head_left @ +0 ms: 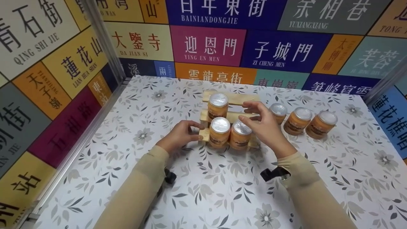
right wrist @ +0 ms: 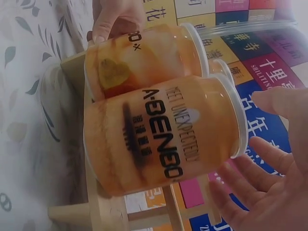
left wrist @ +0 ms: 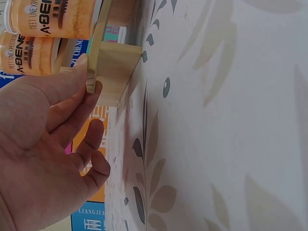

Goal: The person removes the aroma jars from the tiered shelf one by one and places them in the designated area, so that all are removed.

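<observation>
With our left hand (head_left: pixel 178 136) we pinch the left end of the wooden rack's (head_left: pixel 233 117) front slat, thumb above, fingers below; a light, level hold seems best, since a tug could topple the cans. Our right hand (head_left: pixel 266 128) has its thumb and fingers spread and grips nothing; we should move it straight up or down around the lid, so as not to nudge the neighbouring can.

The front-left can (head_left: pixel 219 137) stands upright just beside our left fingertips, with the back can (head_left: pixel 217 110) behind it. The front-right can (head_left: pixel 239 140) has its lid between our right thumb and fingers; whether a fingertip touches, we cannot tell. Three more cans (head_left: pixel 297 122) stand on the table (head_left: pixel 222 190) to the right.
</observation>
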Demonstrator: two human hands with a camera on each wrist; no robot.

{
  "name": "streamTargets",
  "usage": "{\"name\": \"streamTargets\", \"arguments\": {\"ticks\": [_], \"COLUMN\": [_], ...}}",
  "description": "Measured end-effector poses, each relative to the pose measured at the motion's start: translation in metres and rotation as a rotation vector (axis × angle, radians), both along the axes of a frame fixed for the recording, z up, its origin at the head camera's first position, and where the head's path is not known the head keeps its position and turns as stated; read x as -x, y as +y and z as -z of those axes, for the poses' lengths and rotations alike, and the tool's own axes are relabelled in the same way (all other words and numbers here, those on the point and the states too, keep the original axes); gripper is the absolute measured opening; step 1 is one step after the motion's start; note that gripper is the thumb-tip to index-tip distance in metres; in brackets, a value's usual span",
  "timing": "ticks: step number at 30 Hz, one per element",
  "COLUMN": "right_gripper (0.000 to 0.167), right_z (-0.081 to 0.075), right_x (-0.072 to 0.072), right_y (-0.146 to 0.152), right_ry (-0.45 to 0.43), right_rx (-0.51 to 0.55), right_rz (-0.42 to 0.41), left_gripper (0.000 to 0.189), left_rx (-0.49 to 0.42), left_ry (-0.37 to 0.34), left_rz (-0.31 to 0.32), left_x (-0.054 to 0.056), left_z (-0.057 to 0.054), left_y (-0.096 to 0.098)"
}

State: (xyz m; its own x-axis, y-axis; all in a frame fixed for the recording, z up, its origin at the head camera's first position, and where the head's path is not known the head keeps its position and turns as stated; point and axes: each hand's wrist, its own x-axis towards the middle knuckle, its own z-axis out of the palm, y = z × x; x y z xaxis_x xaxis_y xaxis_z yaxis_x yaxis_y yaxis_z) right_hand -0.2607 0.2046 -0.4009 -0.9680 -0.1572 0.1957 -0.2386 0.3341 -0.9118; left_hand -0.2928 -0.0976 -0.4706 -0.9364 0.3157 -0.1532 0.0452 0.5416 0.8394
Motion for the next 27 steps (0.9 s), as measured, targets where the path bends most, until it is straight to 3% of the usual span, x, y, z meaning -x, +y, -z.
{"name": "streamTargets", "arguments": {"ticks": [22,27], "right_gripper": [0.069,0.076], "right_z": [-0.012,-0.015], "right_x": [0.023,0.031], "right_y": [-0.036,-0.043], "right_ry": [-0.028,-0.015], "right_rx": [-0.15,-0.237], "right_rz": [-0.005,-0.011], "left_gripper": [0.032,0.033], "left_rx": [-0.007,0.012], "left_ry": [0.012,0.017], "left_rz": [0.009,0.01], "left_x": [0.0,0.0], "left_z": [-0.002,-0.002], "left_y": [-0.001,-0.001]}}
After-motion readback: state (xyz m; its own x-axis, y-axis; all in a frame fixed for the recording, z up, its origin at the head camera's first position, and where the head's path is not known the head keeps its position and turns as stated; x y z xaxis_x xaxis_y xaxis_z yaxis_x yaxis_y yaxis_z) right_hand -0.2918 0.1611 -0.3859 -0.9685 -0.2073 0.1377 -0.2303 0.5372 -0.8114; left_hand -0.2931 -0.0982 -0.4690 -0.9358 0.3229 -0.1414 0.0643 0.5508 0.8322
